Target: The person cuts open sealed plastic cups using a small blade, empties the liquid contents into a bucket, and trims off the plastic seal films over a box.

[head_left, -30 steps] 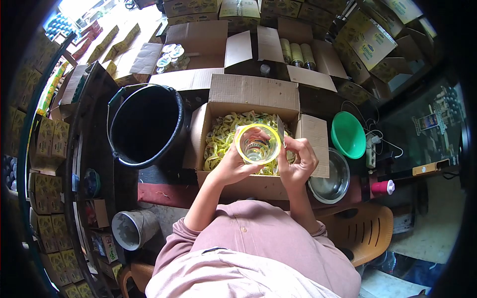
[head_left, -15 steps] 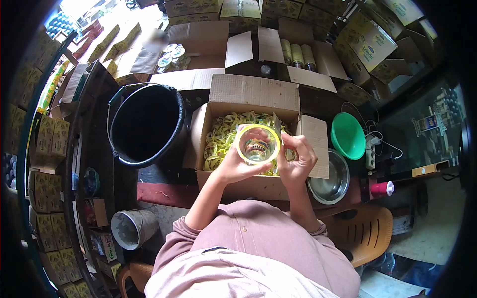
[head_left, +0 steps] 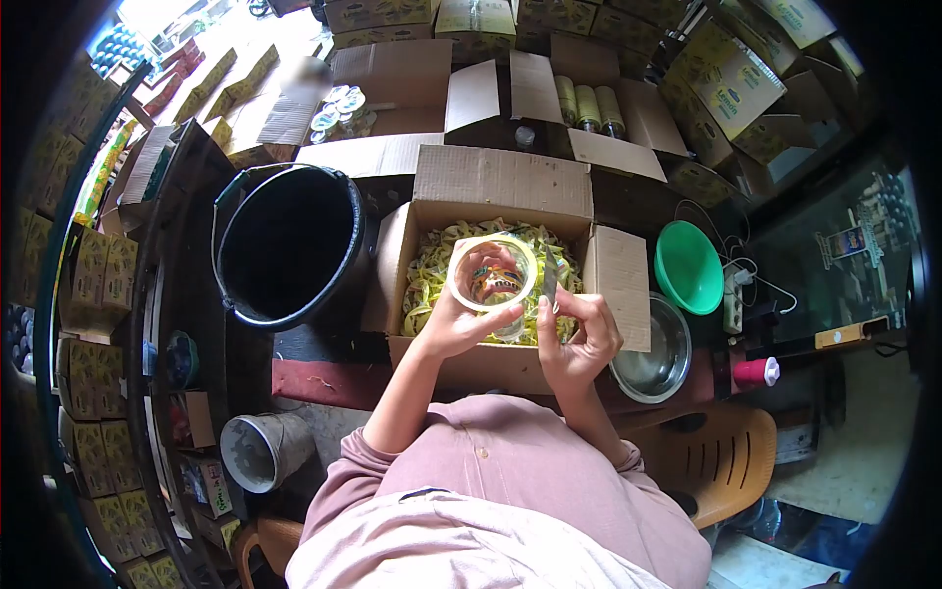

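My left hand [head_left: 451, 324] is wrapped round a clear plastic cup [head_left: 493, 274] with a pale yellow rim and a coloured print showing inside. Its open mouth faces the camera. Just right of the cup, my right hand [head_left: 581, 339] pinches a thin dark blade [head_left: 549, 279], which points up and stands apart from the rim. Both hands are over an open cardboard box [head_left: 500, 182] filled with yellow-green printed wrappers or strips [head_left: 432, 265].
To the left stands a large black bucket [head_left: 289, 245], with a grey bucket [head_left: 265, 452] below. A green bowl [head_left: 689, 267] and a metal bowl [head_left: 652, 349] sit at the right. Behind are open boxes, one with stacked cups [head_left: 340, 113], another with rolled stacks [head_left: 589, 108].
The cup has moved slightly left and tilted, and its rim looks paler. My right hand with the blade has moved down and away from the rim.
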`<state>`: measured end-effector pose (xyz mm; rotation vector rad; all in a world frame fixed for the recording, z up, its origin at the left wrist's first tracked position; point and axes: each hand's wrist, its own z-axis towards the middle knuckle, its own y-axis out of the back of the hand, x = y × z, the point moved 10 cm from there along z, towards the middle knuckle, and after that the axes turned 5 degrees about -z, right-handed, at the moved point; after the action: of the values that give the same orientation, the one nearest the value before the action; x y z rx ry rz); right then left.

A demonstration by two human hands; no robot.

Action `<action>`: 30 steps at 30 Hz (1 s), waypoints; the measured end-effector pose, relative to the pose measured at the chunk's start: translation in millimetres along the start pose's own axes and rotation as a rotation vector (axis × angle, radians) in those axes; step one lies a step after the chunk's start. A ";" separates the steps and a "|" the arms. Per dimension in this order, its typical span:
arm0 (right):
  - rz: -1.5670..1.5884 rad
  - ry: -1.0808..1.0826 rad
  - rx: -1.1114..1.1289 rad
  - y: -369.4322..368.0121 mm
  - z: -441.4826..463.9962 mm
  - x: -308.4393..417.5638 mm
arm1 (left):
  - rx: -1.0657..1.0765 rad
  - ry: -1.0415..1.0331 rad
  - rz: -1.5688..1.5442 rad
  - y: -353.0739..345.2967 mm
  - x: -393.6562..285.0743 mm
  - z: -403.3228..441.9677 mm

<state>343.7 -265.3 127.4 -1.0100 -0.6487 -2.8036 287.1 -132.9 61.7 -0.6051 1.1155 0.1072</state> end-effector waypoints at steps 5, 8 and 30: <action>0.005 0.009 -0.004 -2.4 -2.4 0.4 | 0.032 -0.030 0.065 -2.2 -1.9 0.0; -0.058 0.003 0.009 -0.9 0.9 2.3 | 0.057 -0.042 0.118 -5.0 -2.3 -0.4; 0.029 -0.065 -0.056 2.8 6.4 -13.7 | 0.003 -0.034 0.058 0.9 10.2 -1.7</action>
<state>358.7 -265.9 124.2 -1.1158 -0.5613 -2.7888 290.0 -135.2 51.9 -0.5665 1.1007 0.1657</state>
